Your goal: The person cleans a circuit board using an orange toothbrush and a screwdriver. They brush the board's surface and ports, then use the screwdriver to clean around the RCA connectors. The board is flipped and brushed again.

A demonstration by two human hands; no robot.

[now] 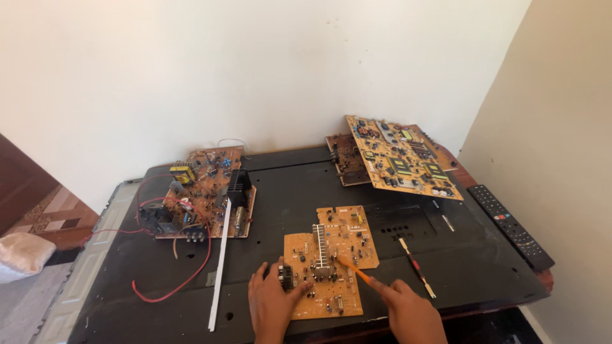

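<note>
1. Nearest the viewer, the person's left hand [271, 302] rests on the near left edge of a small orange L-shaped circuit board [331, 258], fingers pinched around a dark blocky component at that edge
2. The right hand [408, 309], near right, is closed around a thin orange-handled tool [354, 271] whose tip touches the middle of that board
3. The board lies flat at the near centre of a large black panel [287, 191] that serves as the work surface
4. Just right of the board lies a slim striped stick [415, 266]; left of it, a long white strip [220, 267] and a looping red wire [191, 271]
5. Farther left sits a brown circuit board with a black finned heat sink [204, 191]
6. On the right edge lies a black remote control [517, 226]
7. Far right, a large yellow-orange circuit board [401, 156] overlaps a darker brown board [347, 159], near the white wall [255, 64]
</note>
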